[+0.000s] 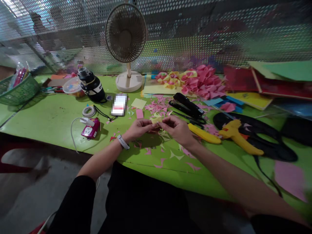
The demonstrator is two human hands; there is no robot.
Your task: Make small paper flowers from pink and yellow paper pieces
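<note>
A green tabletop [56,112] carries a fan [126,45] and a black bottle [93,87] near its far edge. Pink paper scraps [157,106] and a black stapler [188,105] lie mid-table. A magenta socket block [90,130] sits left of them, near the front edge.

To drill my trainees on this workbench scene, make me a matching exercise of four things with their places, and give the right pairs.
Things:
1. Yellow paper piece
2. Fan
3. Yellow glue gun
4. Wristband

Places:
A. Resting on a flat black object
B. On the left wrist
C. Pinched between the left hand and the right hand
D. Standing in front of the perforated panel

Pairs: 1-C, 2-D, 3-A, 4-B
</note>
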